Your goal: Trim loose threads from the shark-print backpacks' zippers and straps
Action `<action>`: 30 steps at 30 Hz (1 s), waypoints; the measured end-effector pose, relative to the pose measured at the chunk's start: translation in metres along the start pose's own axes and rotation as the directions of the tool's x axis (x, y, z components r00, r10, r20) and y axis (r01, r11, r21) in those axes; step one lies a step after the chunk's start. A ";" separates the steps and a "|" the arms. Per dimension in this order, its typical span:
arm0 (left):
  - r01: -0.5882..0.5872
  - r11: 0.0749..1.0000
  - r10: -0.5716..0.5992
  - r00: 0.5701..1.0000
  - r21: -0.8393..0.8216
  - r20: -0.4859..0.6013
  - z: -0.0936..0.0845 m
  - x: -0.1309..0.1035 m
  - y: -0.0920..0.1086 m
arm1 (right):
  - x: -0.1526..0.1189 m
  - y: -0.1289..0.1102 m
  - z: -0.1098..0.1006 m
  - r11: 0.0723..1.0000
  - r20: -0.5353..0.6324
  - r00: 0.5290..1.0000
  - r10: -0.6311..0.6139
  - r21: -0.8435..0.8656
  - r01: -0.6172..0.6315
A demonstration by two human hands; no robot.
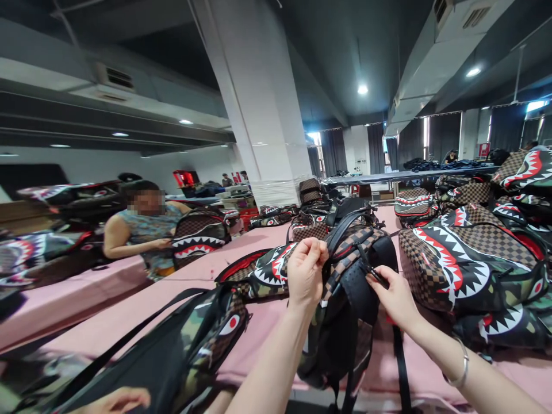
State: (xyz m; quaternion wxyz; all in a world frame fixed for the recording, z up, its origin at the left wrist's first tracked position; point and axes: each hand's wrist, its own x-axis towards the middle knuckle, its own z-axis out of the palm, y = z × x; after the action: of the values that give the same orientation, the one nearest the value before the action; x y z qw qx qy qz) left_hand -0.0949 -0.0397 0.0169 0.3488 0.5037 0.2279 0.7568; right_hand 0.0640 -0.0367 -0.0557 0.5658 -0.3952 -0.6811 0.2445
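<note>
A backpack (336,351) with brown-checked, camouflage and black panels stands before me on the pink-covered table, its black straps facing me. At the left of its top, beside the black carry handle (345,227), my left hand (305,270) is raised with the fingers pinched together. Whatever they hold, if anything, is too small to see. My right hand (399,299) is closed around a small black tool (378,277) that looks like thread snips. Its tip points at the strap's upper end on the backpack.
Shark-mouth backpacks (470,259) are piled on the right. Another backpack (202,333) lies at the near left, with another person's hand (118,401) beside it. Across the pink table (172,282), a seated person (150,236) handles a backpack. A white pillar (263,115) rises behind.
</note>
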 end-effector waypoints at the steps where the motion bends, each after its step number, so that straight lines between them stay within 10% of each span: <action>1: -0.028 0.999 0.028 1.000 0.033 0.011 0.001 -0.002 -0.001 | 0.000 -0.004 -0.003 1.000 -0.015 1.000 -0.010 -0.015 0.009; 11: -0.205 0.907 0.224 0.974 0.368 -0.010 0.012 -0.018 -0.004 | 0.005 -0.031 -0.020 0.953 0.002 0.975 -0.223 -0.212 0.218; 21: -0.183 0.886 0.164 0.983 0.426 0.080 0.009 -0.017 0.001 | 0.008 -0.036 -0.027 0.876 0.046 0.938 -0.343 -0.344 0.337; 30: -0.411 0.331 0.238 0.907 0.849 0.346 0.001 -0.025 0.006 | 0.009 -0.027 -0.023 0.878 0.044 0.950 -0.310 -0.370 0.304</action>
State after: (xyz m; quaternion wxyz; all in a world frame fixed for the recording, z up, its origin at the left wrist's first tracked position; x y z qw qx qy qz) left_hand -0.0894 -0.0622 0.0062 -0.1234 0.7041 0.4673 0.5203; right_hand 0.0790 -0.0474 -0.0244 0.5177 -0.3843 -0.7643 0.0149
